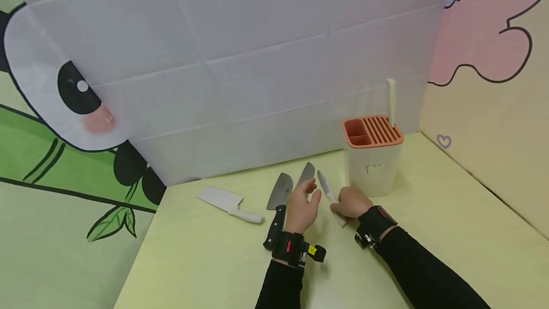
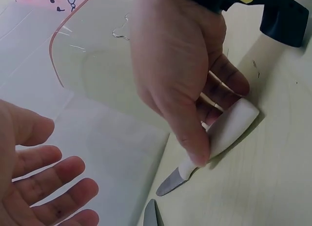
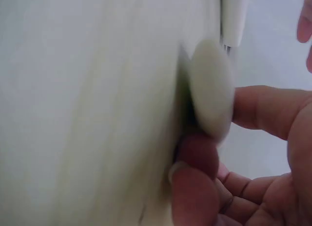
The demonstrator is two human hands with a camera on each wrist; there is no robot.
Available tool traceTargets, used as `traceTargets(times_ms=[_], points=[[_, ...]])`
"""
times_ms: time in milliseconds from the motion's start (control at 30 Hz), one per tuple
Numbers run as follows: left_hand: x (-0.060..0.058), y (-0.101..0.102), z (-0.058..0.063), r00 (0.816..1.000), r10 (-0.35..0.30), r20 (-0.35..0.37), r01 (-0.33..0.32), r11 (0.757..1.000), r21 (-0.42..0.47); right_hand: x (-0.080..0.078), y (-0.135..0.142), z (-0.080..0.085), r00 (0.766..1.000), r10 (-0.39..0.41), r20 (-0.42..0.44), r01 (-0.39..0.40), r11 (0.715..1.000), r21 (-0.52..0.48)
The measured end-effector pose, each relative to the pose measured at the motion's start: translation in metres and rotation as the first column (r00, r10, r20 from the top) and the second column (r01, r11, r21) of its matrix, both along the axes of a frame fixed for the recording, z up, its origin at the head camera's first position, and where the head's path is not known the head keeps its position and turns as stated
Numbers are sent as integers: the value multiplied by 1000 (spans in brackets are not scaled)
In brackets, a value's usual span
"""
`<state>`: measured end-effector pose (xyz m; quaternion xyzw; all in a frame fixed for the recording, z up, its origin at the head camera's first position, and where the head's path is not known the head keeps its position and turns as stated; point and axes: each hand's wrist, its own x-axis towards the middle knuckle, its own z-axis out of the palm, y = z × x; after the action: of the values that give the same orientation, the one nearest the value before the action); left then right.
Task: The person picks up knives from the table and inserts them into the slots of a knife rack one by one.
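A small white-handled knife [image 1: 324, 184] lies on the table in front of the knife holder. My right hand [image 1: 352, 202] pinches its handle, with the thumb on one side and fingertips on the other, as the right wrist view shows on the white handle [image 3: 212, 87]. The handle is close to the tabletop. My left hand [image 1: 301, 210] holds nothing, its fingers apart and loosely bent. It is above another knife [image 1: 307, 173], whose blade tip shows while its handle is hidden. Beside that hand lies a black-handled kitchen knife [image 1: 280, 192].
A white cleaver [image 1: 220, 198] lies on the table [image 1: 206, 261] to the left. At the back right stands a white knife holder [image 1: 371, 175] with a slotted orange top, one pale handle [image 1: 391, 101] rising from it. Printed cloth walls [image 1: 257, 85] bound the table behind and right.
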<state>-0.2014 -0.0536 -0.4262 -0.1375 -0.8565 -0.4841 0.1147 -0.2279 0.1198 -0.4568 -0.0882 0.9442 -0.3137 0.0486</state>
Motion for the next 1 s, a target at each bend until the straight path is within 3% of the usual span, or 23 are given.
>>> traceTargets(times_ms=[433,600,800,1000], points=[[-2,-8,5,998,4,-55,-4,1000,-8,10,15,2,1000,15,25,-14,999,-36],[-1,-10,7,998,11,-63,-12,1000,-27,10,31,4,1000,23,-19,-24,999,-48],[2,-16,18,987,17,-163,-29,997,-69,17,43,34,997,40,-65,-47,993,-109],[10,-21,37,954,11,-300,-45,993,-107,35,49,76,992,70,-106,-81,991,-104]])
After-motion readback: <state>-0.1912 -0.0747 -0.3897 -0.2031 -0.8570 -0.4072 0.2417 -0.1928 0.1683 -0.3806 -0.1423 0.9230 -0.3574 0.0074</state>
